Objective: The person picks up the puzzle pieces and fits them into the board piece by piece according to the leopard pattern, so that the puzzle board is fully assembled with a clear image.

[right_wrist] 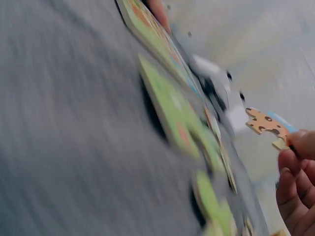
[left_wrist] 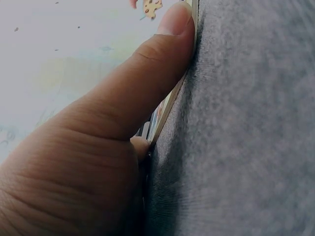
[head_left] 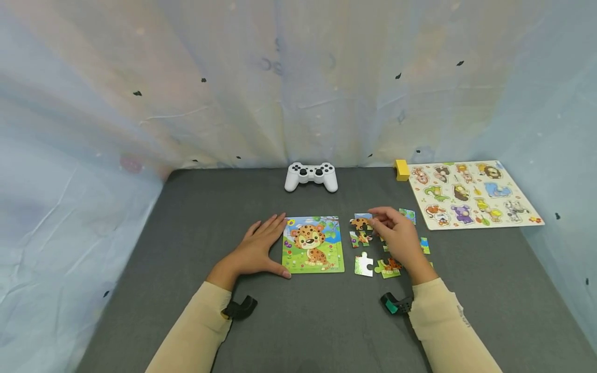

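Head view: right hand (head_left: 398, 238) pinches flat orange-spotted jigsaw piece (head_left: 359, 224), presumably pick-up; straight-fingered left hand (head_left: 259, 249) touches square leopard puzzle (head_left: 298, 261); likely next: steady lift.

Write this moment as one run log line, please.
left hand: touching left edge of leopard board | right hand: pinching spotted puzzle piece above table | loose pieces: on table right of board | white controller: beyond board

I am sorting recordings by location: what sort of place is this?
Probably an indoor, screened-off tabletop workspace: pale sheets hang behind and beside a dark grey table, which holds a leopard picture board.
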A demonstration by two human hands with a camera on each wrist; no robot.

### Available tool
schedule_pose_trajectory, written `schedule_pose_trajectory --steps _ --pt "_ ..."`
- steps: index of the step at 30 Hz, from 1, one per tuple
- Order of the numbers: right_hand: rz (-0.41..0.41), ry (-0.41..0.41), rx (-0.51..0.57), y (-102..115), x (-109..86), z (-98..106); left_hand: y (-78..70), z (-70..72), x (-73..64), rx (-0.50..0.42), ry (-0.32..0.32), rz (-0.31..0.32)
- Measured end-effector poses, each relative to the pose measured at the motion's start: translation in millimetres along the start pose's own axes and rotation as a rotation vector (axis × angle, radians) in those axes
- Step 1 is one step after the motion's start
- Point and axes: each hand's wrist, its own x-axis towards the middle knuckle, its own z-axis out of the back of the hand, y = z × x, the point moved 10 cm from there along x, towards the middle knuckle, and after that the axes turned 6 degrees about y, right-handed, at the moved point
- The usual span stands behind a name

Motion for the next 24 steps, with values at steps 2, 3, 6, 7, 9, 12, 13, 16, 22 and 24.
schedule_pose_trajectory --steps 2,3,6,7,9,12,13,16,22,24 --pt "0.003 0.048 0.037 6.5 -0.5 -12.7 1.1 -0.7 0.6 -0.008 -0.005 -0.006" --pt "0.007 0.067 0.052 9.5 -0.7 -19.2 1.8 -1.1 1.1 -0.010 -0.007 -0.007" --pt "0.025 0.115 0.086 18.6 -2.2 -39.5 3.1 -1.5 2.3 -0.011 -0.014 -0.012" --pt "0.026 0.127 0.088 20.7 -3.2 -46.2 2.9 -1.4 2.3 -0.012 -0.015 -0.012" --pt "0.029 0.153 0.082 25.2 -5.6 -59.3 2.2 -1.6 2.4 -0.006 -0.009 -0.006" --pt "0.026 0.194 0.078 32.5 -9.6 -76.7 0.9 -1.0 2.4 0.007 0.004 0.004" --pt "0.028 0.206 0.078 35.0 -10.7 -81.6 0.8 -1.0 2.2 0.011 0.009 0.008" --pt "0.035 0.229 0.091 42.0 -12.9 -92.1 0.8 -0.8 2.3 0.018 0.016 0.016" --pt "0.022 0.233 0.128 43.3 -10.1 -105.2 2.0 -1.5 2.6 0.023 0.022 0.025" --pt "0.018 0.224 0.140 43.4 -7.5 -107.7 1.2 -0.7 2.4 0.022 0.021 0.024"
